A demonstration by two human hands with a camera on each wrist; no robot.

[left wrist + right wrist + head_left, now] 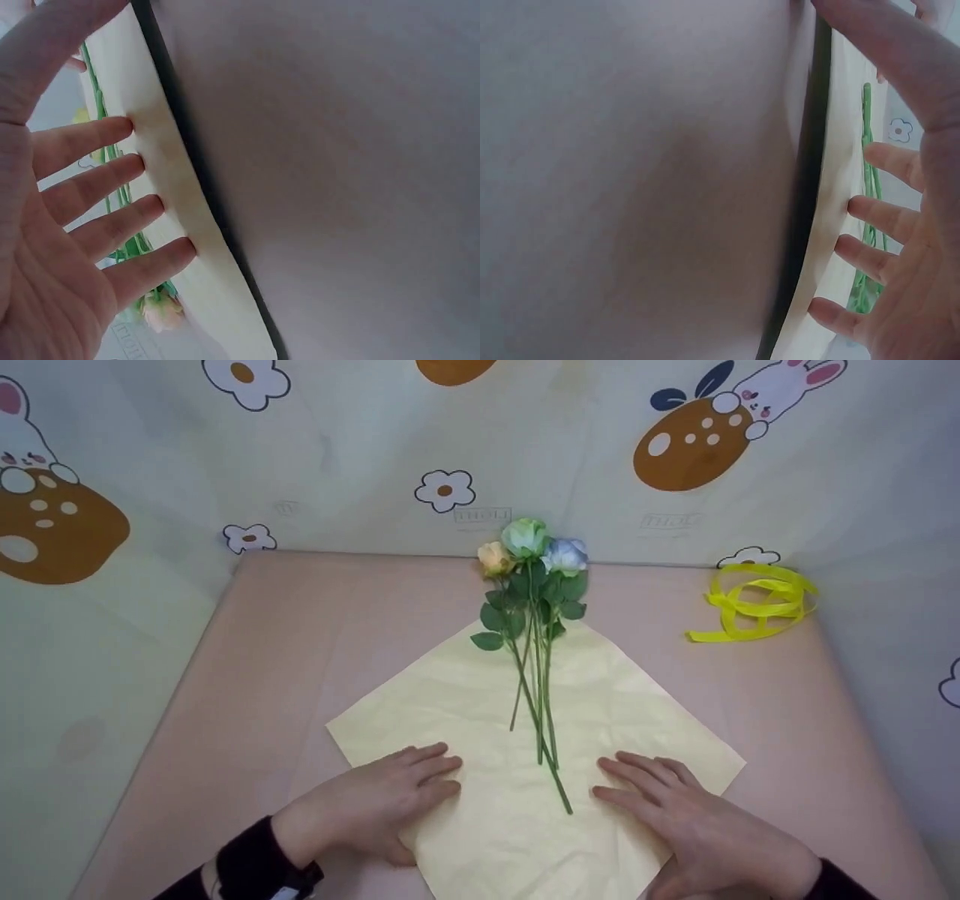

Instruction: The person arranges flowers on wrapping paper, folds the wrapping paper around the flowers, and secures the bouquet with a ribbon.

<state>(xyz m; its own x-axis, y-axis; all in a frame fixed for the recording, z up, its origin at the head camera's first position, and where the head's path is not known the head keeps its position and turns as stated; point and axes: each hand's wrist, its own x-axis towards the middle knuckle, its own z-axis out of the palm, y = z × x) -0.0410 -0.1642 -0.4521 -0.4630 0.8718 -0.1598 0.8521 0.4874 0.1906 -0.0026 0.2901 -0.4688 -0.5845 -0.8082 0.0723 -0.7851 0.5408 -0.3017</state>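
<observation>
— From the head view, what is seen?
— Flowers (534, 585) are laid on the cream paper (491, 840); its sides are touched by the left grip (382, 801) and right grip (694, 819).
— From the left wrist?
— That grip is spread, nothing clasped.
— From the right?
— Likewise. The paper is apparently being steadied; next, an edge would need pinching.

The head view looks forward and down from above the near end of the paper sheet (450, 697), far enough back to include the backdrop (360, 472) beyond it. The wrist views, turned sideways, sit close at the sheet's left and right sides, facing past the fingers (154, 268). All three share the sheet and flower stems (538, 712).
</observation>
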